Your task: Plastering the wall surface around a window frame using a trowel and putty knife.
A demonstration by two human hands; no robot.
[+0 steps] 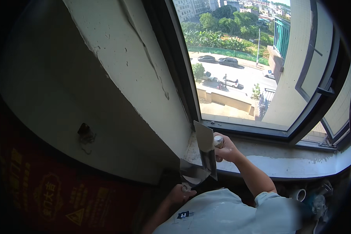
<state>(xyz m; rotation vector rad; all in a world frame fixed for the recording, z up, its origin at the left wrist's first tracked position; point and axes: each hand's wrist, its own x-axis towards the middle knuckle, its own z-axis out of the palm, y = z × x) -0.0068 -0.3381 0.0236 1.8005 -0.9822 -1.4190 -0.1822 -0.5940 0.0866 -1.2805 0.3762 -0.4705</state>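
My right hand is closed round the pale, smeared handle of a plastering trowel. The trowel's long flat metal blade stands nearly upright beside the inner corner of the window sill. Lower and to the left, my left hand grips the handle of a wide putty knife, close to my body. White putty lies on the putty knife's blade. The trowel's lower end meets or overlaps that blade; I cannot tell whether they touch. White putty coats part of the window sill to the right of my right forearm.
A dark window frame borders the sill, with an opened sash at the right. The pale reveal wall has pits and a ridge. A red printed sheet hangs lower left. A white pipe and plastic wrapping lie lower right.
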